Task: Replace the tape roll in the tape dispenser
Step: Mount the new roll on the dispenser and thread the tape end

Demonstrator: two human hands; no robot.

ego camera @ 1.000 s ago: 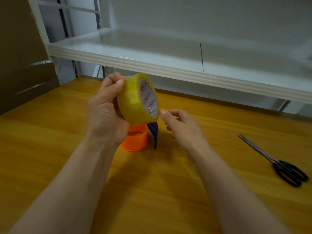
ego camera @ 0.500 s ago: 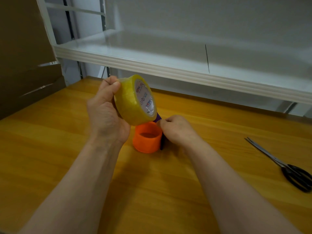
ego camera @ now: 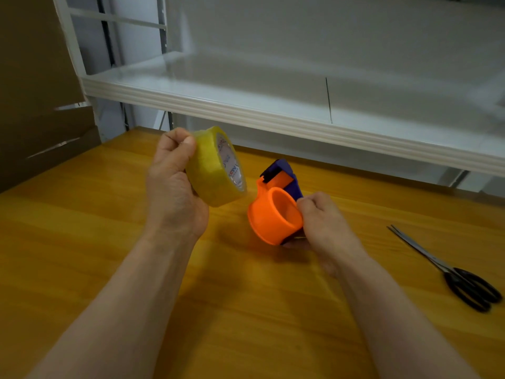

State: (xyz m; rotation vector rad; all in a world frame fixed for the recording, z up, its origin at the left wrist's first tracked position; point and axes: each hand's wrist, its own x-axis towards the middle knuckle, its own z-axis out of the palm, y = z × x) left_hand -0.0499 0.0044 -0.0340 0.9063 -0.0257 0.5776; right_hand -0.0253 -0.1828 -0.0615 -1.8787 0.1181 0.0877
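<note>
Head view, left to right: cardboard (ego camera: 35, 105) leans at the far left of the wooden table (ego camera: 246, 310). The left hand (ego camera: 175, 187) holds the tape roll (ego camera: 213, 170) above the table, fingers curled round its rim and the thumb pressed on the yellow outer band near the top. The roll stands on edge, its printed core face turned right. Just beside it, but not touching, is the tape dispenser (ego camera: 276, 212), tipped so the open mouth of its orange hub faces left towards the roll. Its purple cutter end points up and away. The right hand (ego camera: 325, 228) grips the dispenser's right side, thumb on top and fingers wrapped underneath. I cannot tell whether the dispenser's lower edge rests on the table. Scissors (ego camera: 448, 272) lie well apart at the right.

The step in hand looks like seating the new roll on the empty hub. To do it well, the core should probably be brought square to the hub so it slides on without jamming. The roll's winding direction needs checking first, so the free end can feed out towards the cutter. The right hand should hold the dispenser steady while the left pushes the roll on.
</note>
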